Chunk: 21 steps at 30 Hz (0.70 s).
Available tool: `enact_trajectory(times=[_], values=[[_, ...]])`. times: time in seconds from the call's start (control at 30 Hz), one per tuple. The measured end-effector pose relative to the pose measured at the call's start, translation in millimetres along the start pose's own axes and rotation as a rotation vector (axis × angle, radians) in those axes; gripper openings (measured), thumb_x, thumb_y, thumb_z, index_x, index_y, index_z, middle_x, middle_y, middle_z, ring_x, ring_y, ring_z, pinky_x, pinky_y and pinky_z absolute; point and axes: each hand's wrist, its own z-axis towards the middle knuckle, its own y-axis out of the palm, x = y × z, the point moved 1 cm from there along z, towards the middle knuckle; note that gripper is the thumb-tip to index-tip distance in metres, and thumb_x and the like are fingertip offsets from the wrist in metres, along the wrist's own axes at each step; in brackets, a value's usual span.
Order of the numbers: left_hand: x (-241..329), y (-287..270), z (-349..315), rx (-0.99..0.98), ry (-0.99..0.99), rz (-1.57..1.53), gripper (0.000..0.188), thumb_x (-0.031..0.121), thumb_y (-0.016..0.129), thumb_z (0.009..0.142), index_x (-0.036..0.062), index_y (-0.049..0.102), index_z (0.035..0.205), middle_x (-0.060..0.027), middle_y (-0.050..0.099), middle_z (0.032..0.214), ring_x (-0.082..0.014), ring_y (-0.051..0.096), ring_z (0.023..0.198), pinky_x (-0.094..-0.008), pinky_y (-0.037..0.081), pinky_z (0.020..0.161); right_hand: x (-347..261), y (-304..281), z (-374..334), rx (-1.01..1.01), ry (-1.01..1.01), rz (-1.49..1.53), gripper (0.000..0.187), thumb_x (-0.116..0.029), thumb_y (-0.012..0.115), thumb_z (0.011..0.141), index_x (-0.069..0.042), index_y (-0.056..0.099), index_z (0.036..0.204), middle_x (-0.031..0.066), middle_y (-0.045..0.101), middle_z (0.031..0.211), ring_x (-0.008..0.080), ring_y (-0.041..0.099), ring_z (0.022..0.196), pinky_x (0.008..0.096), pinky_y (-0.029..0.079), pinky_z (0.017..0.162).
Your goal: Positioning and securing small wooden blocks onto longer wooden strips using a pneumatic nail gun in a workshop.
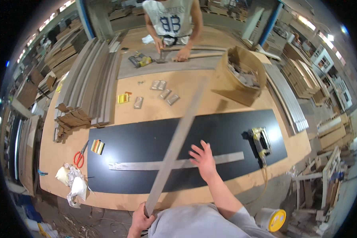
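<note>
At the lower edge, my left hand (140, 220) has fingers curled round a grey strip (175, 146) slanting through mid-frame; lower centre, my right hand (204, 162), fingers spread, apparently hovers over a second strip (226, 158).

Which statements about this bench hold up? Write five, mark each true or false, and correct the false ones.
1. The left hand's grip is around one end of a long grey strip. True.
2. The right hand's grip is closed on the scissors. False: it is open, fingers spread.
3. A second strip lies on the black panel. True.
4. The nail gun lies by the panel's left end. False: it lies by the right end.
5. The cardboard box is empty. False: scraps show inside.
</note>
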Motion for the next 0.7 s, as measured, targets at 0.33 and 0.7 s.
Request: enact_trajectory(times=[0.33, 0.7], values=[[48.3, -52.7, 109.7, -0.053, 0.319, 0.604, 0.058, 0.021, 0.081, 0.082, 0.0113, 0.06, 0.136, -0.0165, 0.07, 0.115, -0.0406, 0.068, 0.108, -0.0534, 0.054, 0.092, 23.8, -35.0, -8.7, -0.002, 0.245, -0.188, 0.041, -0.037, 0.051, 0.111, -0.005, 0.06, 0.134, 0.0112, 0.068, 0.121, 0.0236, 0.073, 0.098, 0.0389, 0.059, 0.083], [98.1, 10.5, 229.2, -0.078, 0.518, 0.793, 0.072, 0.032, 0.088, 0.08, 0.0188, 0.06, 0.145, -0.0107, 0.055, 0.148, -0.0348, 0.047, 0.141, -0.0543, 0.038, 0.116, -47.9, -175.6, -30.0, 0.354, -0.645, -1.282, 0.042, -0.022, 0.08, 0.085, -0.012, 0.071, 0.125, 0.0097, 0.071, 0.124, 0.0361, 0.064, 0.118, 0.0481, 0.052, 0.099]])
